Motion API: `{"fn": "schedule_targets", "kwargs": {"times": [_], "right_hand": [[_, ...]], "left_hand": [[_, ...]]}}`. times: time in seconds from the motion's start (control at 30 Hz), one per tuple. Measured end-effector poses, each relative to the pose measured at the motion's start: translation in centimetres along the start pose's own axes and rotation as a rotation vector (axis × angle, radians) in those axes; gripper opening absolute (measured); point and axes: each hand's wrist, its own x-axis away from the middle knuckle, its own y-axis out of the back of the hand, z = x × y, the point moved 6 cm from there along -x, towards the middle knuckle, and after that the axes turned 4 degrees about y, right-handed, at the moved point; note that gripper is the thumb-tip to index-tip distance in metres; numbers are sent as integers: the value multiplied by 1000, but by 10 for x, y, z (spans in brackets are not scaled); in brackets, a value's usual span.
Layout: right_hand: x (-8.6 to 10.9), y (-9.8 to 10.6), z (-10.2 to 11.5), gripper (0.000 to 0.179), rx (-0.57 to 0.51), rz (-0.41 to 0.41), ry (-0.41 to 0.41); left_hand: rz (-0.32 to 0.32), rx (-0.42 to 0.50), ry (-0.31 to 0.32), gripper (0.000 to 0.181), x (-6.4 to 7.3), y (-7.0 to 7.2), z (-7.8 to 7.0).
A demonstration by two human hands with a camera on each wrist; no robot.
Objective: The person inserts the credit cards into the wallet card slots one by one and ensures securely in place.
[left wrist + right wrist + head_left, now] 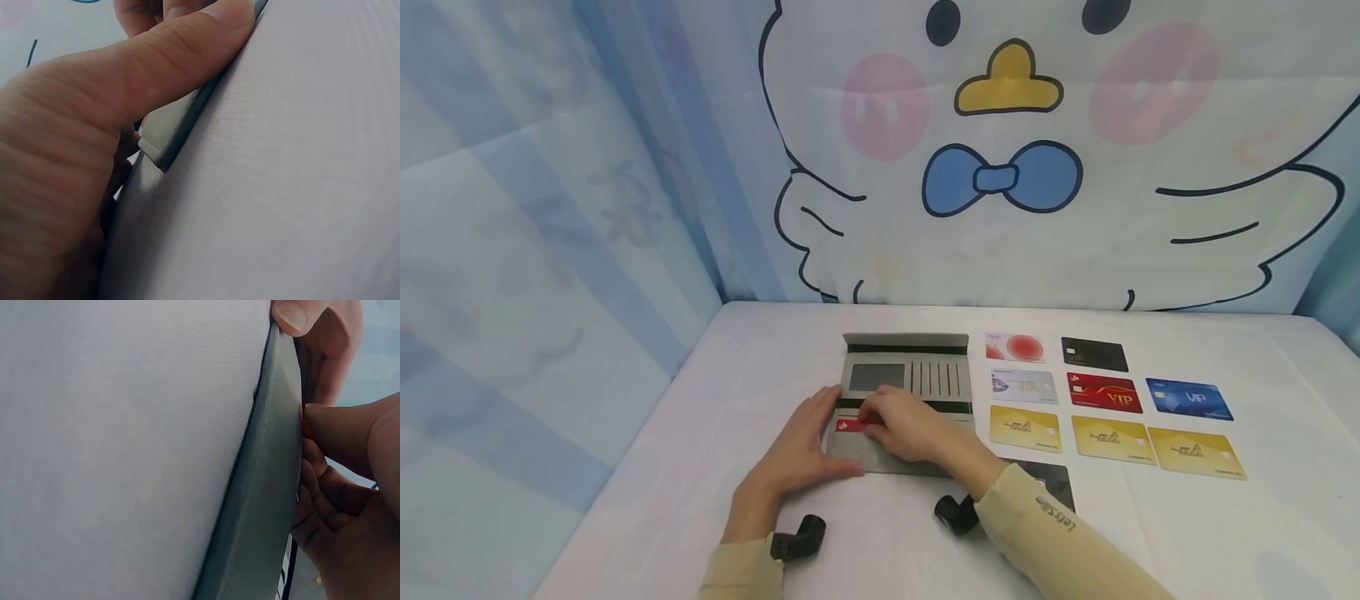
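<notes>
A grey card wallet [895, 461] lies unfolded on the table, with a dark window and several slots on its upper half. My right hand [913, 425] pinches a red card [849, 425] between thumb and fingers at the lower half. Much of that card is hidden behind the hand and in the wallet. My left hand [808, 446] rests on the wallet's lower left corner, fingers along the left side and thumb along the front edge. In the left wrist view, the thumb [169, 56] lies over the wallet's edge [165, 134].
Right of the wallet lie several cards in rows, among them a blue card [1189, 399], a red VIP card [1105, 392] and gold cards such as this one [1026, 428]. A dark card [1054, 479] is partly under the right forearm. A patterned curtain [1000, 258] hangs behind the table.
</notes>
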Motion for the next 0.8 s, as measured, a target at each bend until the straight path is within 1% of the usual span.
{"fn": "schedule_targets", "kwargs": {"times": [0.2, 0.37, 0.8], "right_hand": [[0, -1, 2, 16, -7, 7, 29], [0, -2, 3, 16, 7, 17, 48], [3, -3, 6, 22, 60, 39, 34]], "left_hand": [[7, -7, 1, 113, 0, 0, 0], [11, -3, 5, 112, 1, 1, -1], [10, 2, 5, 111, 0, 0, -1]]}}
